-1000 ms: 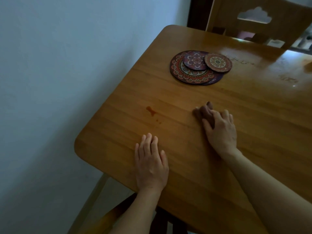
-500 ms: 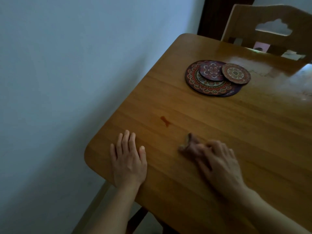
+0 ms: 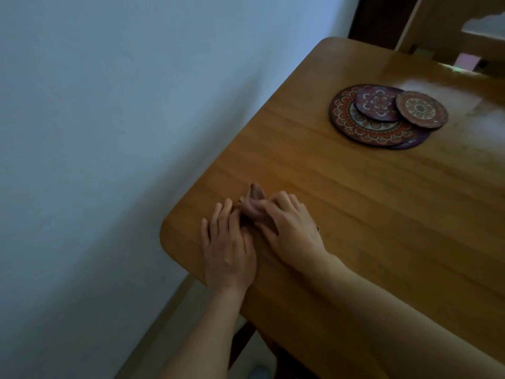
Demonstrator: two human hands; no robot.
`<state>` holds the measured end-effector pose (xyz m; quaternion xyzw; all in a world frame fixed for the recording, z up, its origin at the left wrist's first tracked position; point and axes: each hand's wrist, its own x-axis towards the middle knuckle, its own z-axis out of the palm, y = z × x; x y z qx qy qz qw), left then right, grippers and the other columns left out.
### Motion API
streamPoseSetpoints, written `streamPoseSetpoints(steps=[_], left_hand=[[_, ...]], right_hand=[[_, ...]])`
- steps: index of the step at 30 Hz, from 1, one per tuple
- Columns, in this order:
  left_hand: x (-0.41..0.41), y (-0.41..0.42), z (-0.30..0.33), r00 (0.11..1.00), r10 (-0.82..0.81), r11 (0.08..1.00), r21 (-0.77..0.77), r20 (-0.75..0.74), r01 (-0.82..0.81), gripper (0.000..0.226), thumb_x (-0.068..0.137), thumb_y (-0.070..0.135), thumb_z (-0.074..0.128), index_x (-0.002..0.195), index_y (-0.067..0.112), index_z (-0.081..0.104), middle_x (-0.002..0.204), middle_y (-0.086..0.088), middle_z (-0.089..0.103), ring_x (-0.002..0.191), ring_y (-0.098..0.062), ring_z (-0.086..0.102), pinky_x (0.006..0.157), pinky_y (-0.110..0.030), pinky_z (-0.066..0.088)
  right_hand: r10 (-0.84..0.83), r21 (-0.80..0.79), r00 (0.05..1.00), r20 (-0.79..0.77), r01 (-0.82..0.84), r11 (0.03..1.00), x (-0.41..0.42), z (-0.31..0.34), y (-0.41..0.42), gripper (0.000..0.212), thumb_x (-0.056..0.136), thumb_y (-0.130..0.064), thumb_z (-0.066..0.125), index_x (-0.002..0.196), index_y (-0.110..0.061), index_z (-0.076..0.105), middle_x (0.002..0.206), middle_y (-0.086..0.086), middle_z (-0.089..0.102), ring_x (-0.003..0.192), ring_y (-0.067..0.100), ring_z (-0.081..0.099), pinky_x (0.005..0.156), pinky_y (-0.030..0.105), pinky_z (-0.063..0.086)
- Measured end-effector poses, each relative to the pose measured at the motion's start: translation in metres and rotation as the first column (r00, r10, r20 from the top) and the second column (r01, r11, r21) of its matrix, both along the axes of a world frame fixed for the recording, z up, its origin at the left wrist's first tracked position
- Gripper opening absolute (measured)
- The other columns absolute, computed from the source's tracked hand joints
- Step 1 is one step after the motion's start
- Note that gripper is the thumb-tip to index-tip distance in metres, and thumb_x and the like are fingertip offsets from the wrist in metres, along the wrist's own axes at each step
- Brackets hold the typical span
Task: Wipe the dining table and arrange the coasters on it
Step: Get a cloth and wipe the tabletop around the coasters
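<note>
Low in the frame's centre, the right hand (image 3: 293, 233) pinches a brown cloth (image 3: 252, 205) against the table (image 3: 341, 203). The left hand (image 3: 226, 247) lies flat beside it — fingers straight, touching the cloth. The coasters (image 3: 388, 114) overlap at upper right — well apart.

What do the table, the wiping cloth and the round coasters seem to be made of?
Table: probably wood under a glossy varnish; grain lines and window glare show. Cloth: soft brownish fabric, bunched under the right hand. Coasters: thin stiff discs with printed mandala patterns, matte; the material underneath cannot be told.
</note>
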<state>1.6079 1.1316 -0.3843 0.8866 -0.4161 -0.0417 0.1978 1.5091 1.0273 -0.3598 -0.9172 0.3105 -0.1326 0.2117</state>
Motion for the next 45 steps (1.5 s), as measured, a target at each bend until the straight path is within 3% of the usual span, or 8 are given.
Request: streamPoseSetpoints(steps=[6, 10, 15, 19, 23, 30, 38, 45], left_hand=[[-0.002, 0.001, 0.006, 0.991, 0.037, 0.989, -0.138, -0.129, -0.055, 0.054, 0.085, 0.019, 0.028, 0.133, 0.014, 0.051, 0.149, -0.003, 0.044, 0.145, -0.016, 0.027, 0.123, -0.042, 0.008], [-0.003, 0.001, 0.005, 0.996, 0.017, 0.992, -0.122, -0.084, -0.028, 0.056, 0.085, 0.021, 0.023, 0.132, 0.013, 0.052, 0.149, -0.004, 0.043, 0.146, -0.018, 0.026, 0.123, -0.043, 0.008], [-0.004, -0.003, 0.001, 0.996, 0.039, 0.995, -0.09, -0.078, -0.046, 0.052, 0.088, 0.021, 0.025, 0.132, 0.017, 0.052, 0.152, 0.0, 0.04, 0.147, -0.015, 0.023, 0.123, -0.04, 0.005], [-0.004, -0.004, 0.0, 0.997, 0.033, 0.995, -0.091, -0.069, -0.04, 0.052, 0.086, 0.021, 0.025, 0.131, 0.018, 0.053, 0.151, 0.0, 0.041, 0.146, -0.014, 0.023, 0.123, -0.042, 0.006], [-0.003, -0.003, -0.002, 0.997, 0.03, 0.994, -0.104, -0.072, -0.038, 0.053, 0.086, 0.025, 0.024, 0.131, 0.019, 0.053, 0.151, 0.0, 0.041, 0.146, -0.014, 0.023, 0.123, -0.04, 0.005], [0.0, 0.001, -0.001, 0.989, 0.03, 0.975, -0.212, -0.148, -0.061, 0.046, 0.091, 0.025, 0.026, 0.12, 0.016, 0.059, 0.146, -0.003, 0.05, 0.143, -0.016, 0.031, 0.122, -0.037, 0.009], [-0.002, -0.002, -0.004, 0.993, 0.016, 0.988, -0.149, -0.114, -0.033, 0.046, 0.095, 0.032, 0.024, 0.124, 0.02, 0.058, 0.15, 0.0, 0.043, 0.146, -0.013, 0.023, 0.123, -0.036, 0.002], [-0.001, -0.001, 0.001, 0.991, 0.007, 0.985, -0.169, -0.137, -0.03, 0.054, 0.095, 0.048, 0.022, 0.134, 0.021, 0.049, 0.149, 0.001, 0.044, 0.143, -0.014, 0.029, 0.122, -0.041, 0.012]], right_hand=[[0.044, 0.269, 0.999, 0.01, -0.045, 0.962, -0.075, 0.019, 0.035, 0.027, 0.094, -0.047, 0.045, 0.119, -0.047, 0.055, 0.111, -0.023, 0.046, 0.097, -0.001, 0.043, 0.081, 0.021, 0.043], [-0.381, 0.665, 0.876, 0.296, 0.098, 0.741, -0.078, 0.051, -0.002, 0.017, 0.097, -0.021, 0.056, 0.085, -0.027, 0.067, 0.078, -0.018, 0.064, 0.069, -0.002, 0.057, 0.062, 0.019, 0.047], [-0.574, 0.286, 0.812, -0.105, 0.578, 0.764, -0.104, 0.036, -0.074, 0.053, 0.095, -0.048, 0.052, 0.143, -0.032, 0.037, 0.14, 0.004, 0.046, 0.126, 0.025, 0.044, 0.101, 0.046, 0.04], [-0.415, 0.023, 0.871, -0.265, 0.435, 0.9, -0.094, 0.005, -0.064, 0.057, 0.095, -0.06, 0.038, 0.148, -0.039, 0.032, 0.16, 0.002, 0.013, 0.145, 0.029, 0.009, 0.117, 0.047, 0.015], [-0.37, 0.009, 0.887, -0.277, 0.388, 0.922, -0.044, -0.001, -0.053, 0.07, 0.094, -0.068, 0.022, 0.153, -0.03, 0.025, 0.164, 0.002, 0.005, 0.15, 0.025, -0.001, 0.121, 0.043, 0.003], [0.29, -0.046, 0.917, -0.275, -0.313, 0.949, -0.058, -0.004, 0.026, 0.061, 0.095, -0.055, 0.03, 0.151, -0.031, 0.027, 0.162, -0.003, 0.014, 0.15, 0.019, 0.005, 0.12, 0.042, 0.005], [-0.291, -0.035, 0.944, -0.157, 0.289, 0.957, -0.101, -0.005, -0.083, 0.053, 0.1, -0.037, 0.044, 0.149, -0.022, 0.035, 0.16, 0.004, 0.027, 0.149, 0.021, 0.016, 0.121, 0.036, 0.011], [-0.072, -0.037, 0.984, -0.164, 0.067, 0.997, 0.017, -0.007, -0.056, 0.055, 0.1, -0.047, 0.038, 0.15, -0.024, 0.033, 0.161, 0.004, 0.021, 0.15, 0.023, 0.012, 0.121, 0.036, 0.005]])
